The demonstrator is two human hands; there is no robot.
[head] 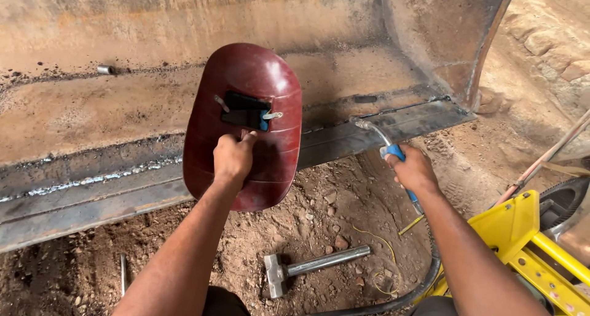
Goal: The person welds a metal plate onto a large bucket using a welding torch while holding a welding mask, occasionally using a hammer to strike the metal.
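My left hand (232,159) grips the handle of a dark red hand-held welding shield (258,76), held upright in front of a large rusty steel bucket (123,101). The shield has a small dark viewing window near its top. My right hand (413,168) holds a blue-handled welding torch (393,151). Its curved metal neck points at the seam of the steel edge plate (405,122) along the bucket's lip. A rough weld bead (92,179) runs along the plate at the left.
A steel hammer (307,267) lies on the dirt below. A black hose (424,279) leads from the torch past a yellow metal frame (522,236) at the right. A thin rod (123,273) lies at lower left and a small metal cylinder (106,70) sits inside the bucket.
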